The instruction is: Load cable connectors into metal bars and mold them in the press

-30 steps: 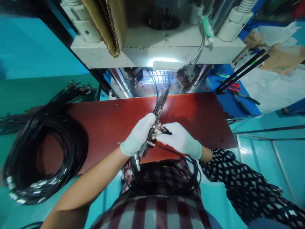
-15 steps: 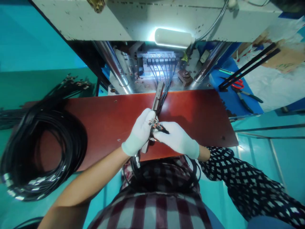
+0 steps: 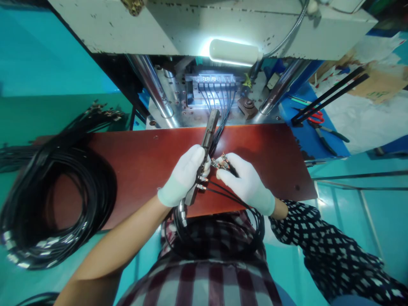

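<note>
**A:** What stands over the bench?

**B:** A grey-white press, with a lit lamp tube under its head. Below that, a row of cables is plugged into the mould. In front lies a red-brown board, with a big coil of black cable on its left end.

**A:** And the hands?

**B:** Both are gloved and over the middle of the board. The left hand has its fingers wrapped round a dark metal bar that slants up towards the mould. The right hand is just beside it, thumb and forefinger pinching a small bunch of connector ends.

**A:** Where do those run?

**B:** They tip thin black cables, which drop off the board's near edge and loop in the person's lap.

**A:** How would they handle?

**B:** The cables look light and limp, but springy enough to twist out of line. I'd judge that a grip on the cable itself gives little control. The metal ends are tiny and stiff, and probably slick against cloth gloves. A fingertip pinch right behind the metal, as here, seems the sound hold. The bar looks rigid and heavy for its size, so a full fist round its lower half suits it.
</note>
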A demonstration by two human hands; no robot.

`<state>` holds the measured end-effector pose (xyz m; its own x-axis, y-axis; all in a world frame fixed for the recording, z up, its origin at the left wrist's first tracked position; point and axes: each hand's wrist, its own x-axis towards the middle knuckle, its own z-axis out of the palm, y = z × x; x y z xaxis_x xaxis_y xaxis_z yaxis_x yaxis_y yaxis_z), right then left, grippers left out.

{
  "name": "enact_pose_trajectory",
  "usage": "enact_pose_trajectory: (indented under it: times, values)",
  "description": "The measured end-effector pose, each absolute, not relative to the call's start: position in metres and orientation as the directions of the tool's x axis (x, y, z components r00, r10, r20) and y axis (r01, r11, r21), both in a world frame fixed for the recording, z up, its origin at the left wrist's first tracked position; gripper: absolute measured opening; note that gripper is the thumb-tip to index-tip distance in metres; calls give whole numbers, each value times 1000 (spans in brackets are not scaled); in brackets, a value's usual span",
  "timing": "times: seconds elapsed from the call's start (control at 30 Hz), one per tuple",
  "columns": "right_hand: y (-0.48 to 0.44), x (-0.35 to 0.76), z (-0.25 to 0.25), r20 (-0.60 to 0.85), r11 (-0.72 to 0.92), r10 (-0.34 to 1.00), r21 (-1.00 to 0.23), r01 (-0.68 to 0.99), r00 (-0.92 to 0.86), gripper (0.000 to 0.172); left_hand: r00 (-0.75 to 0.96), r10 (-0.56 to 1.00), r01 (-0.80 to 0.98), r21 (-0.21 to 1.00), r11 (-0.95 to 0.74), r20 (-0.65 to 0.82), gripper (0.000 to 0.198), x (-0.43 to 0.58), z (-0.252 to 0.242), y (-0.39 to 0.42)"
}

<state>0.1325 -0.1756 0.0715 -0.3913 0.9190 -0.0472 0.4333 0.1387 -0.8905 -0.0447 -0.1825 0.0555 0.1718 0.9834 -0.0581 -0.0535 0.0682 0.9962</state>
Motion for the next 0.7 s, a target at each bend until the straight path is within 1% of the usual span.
enact_pose_trajectory:
  times: [0.13,0.2,0.27,0.33,0.4,0.43,0.5,0.57,0.6,0.63,0.67,0.7]
  values:
    - [-175,132,73,-78,100,893,-926,363,-444,19,175,983,-23,998,53,-48,40,-45,57,-182]
    - [-172,132,74,-105,69,891,-930,361,-441,18,173,984,-16,999,51,-48,40,-45,57,-182]
    - [-169,132,73,-168,5,883,-930,367,-438,20,166,985,-10,999,48,-45,40,-46,57,-182]
    - [-167,132,72,-255,-85,844,-933,351,-473,26,166,985,1,999,42,-42,39,-47,56,-181]
    - [-167,134,70,-262,-100,823,-940,326,-504,28,159,987,18,999,30,-32,38,-48,53,-181]
    - [-167,134,69,-225,-56,835,-943,328,-502,28,151,988,25,999,27,-31,38,-48,52,-180]
    - [-170,134,67,-75,132,882,-908,397,-464,28,133,990,20,999,42,-44,38,-49,50,-181]
    - [-174,132,66,89,340,888,-788,514,-451,30,143,986,-2,997,83,-82,39,-49,49,-181]
    - [-175,131,66,143,411,877,-717,563,-459,33,155,983,-8,995,97,-95,40,-49,49,-182]
    - [-175,130,66,176,453,868,-665,594,-465,35,164,981,-8,995,103,-100,40,-48,49,-182]
    - [-175,128,66,178,463,863,-649,604,-472,36,164,982,-2,995,100,-98,40,-48,48,-182]
    - [-174,127,67,148,443,866,-669,596,-478,36,158,983,10,996,90,-90,39,-48,48,-182]
